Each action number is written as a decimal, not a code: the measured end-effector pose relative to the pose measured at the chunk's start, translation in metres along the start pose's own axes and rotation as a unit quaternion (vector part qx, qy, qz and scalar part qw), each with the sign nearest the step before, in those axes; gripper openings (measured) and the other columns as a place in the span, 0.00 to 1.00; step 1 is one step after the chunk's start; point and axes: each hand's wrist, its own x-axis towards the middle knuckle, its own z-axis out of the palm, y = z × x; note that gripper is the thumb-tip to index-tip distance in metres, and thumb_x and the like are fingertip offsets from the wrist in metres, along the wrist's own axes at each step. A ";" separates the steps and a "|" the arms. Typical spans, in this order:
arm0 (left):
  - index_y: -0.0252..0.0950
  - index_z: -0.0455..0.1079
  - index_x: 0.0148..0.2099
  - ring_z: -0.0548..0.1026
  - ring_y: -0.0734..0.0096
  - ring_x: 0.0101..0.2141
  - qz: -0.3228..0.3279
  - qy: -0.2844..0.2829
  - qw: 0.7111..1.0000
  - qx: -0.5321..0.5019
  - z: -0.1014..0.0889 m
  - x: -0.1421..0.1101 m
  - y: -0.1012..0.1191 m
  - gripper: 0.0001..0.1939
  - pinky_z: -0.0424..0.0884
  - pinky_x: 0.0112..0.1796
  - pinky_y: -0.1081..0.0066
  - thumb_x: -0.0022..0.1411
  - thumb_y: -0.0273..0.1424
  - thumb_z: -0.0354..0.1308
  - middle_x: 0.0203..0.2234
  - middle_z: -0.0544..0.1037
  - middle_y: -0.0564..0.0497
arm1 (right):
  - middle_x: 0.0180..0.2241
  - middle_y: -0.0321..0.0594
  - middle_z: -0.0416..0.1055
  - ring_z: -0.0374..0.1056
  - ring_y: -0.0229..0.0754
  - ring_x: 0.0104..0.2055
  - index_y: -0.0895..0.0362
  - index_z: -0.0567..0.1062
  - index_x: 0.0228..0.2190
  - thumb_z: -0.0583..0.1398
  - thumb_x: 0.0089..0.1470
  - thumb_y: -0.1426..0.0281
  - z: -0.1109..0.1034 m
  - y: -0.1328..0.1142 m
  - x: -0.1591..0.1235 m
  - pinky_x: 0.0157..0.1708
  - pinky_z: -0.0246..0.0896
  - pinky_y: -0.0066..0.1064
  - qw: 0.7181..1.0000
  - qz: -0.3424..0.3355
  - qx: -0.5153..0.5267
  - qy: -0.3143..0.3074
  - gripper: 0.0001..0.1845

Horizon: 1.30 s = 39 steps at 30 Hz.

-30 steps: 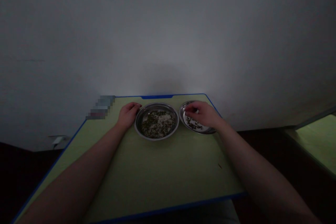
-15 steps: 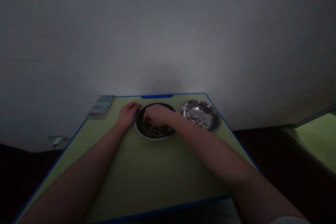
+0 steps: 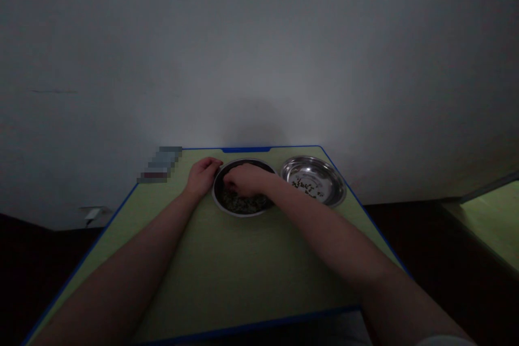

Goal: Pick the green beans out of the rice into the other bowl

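A round metal bowl (image 3: pixel 243 213) with a pale rim stands near the back of the table, partly filled with small dark and light pieces (image 3: pixel 245 205) that look like seeds. My left hand (image 3: pixel 201 177) is closed on the bowl's left rim. Inside the bowl is my right hand (image 3: pixel 245 179), its fingers bent down and together among the pieces. Anything between those fingertips is too small or hidden to make out. Just to the right sits a shiny steel bowl (image 3: pixel 335 186), with a scatter of small dark pieces (image 3: pixel 307 188) on its bottom; my right forearm crosses its near left edge.
The pale green table (image 3: pixel 243 270) has a blue edge and stands against a grey wall (image 3: pixel 259 54). A blurred-out flat object (image 3: pixel 161 165) lies at its far left corner. On the wall at left is a white plug (image 3: pixel 94 213). Another pale green surface (image 3: pixel 492 221) is at far right.
The view has shifted slightly, so the table and bowls appear a little further right. My right hand stays in the bowl with its fingers barely moved, and my left hand keeps to the rim.
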 end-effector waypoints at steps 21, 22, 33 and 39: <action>0.35 0.72 0.30 0.67 0.73 0.21 0.000 -0.002 1.000 0.011 -0.001 -0.001 0.001 0.12 0.63 0.25 0.74 0.47 0.39 0.54 0.18 0.71 0.54 | 0.37 0.44 0.74 0.66 0.41 0.37 0.58 0.75 0.35 0.51 0.56 0.65 -0.014 0.011 -0.018 0.34 0.56 0.29 0.996 0.069 0.055 0.032 0.15; 0.35 0.72 0.30 0.67 0.73 0.21 0.000 -0.001 1.000 0.013 -0.001 -0.001 0.001 0.13 0.63 0.25 0.74 0.47 0.39 0.54 0.18 0.71 0.54 | 0.37 0.43 0.74 0.67 0.41 0.37 0.57 0.75 0.35 0.53 0.54 0.65 -0.014 0.010 -0.017 0.34 0.56 0.30 0.996 0.067 0.045 0.023 0.13; 0.36 0.72 0.29 0.68 0.73 0.21 0.001 0.004 1.000 0.023 -0.001 0.000 -0.002 0.11 0.64 0.25 0.74 0.48 0.38 0.55 0.18 0.72 0.55 | 0.37 0.47 0.75 0.69 0.47 0.37 0.58 0.77 0.33 0.57 0.45 0.72 -0.012 -0.011 0.005 0.35 0.61 0.34 0.997 0.041 -0.039 -0.048 0.12; 0.35 0.72 0.29 0.68 0.73 0.21 0.007 -0.005 1.000 0.016 -0.001 0.001 -0.002 0.12 0.64 0.25 0.74 0.48 0.38 0.54 0.18 0.72 0.55 | 0.38 0.48 0.74 0.69 0.46 0.36 0.59 0.76 0.34 0.55 0.48 0.72 -0.008 -0.013 0.006 0.34 0.61 0.33 0.997 0.034 -0.039 -0.058 0.12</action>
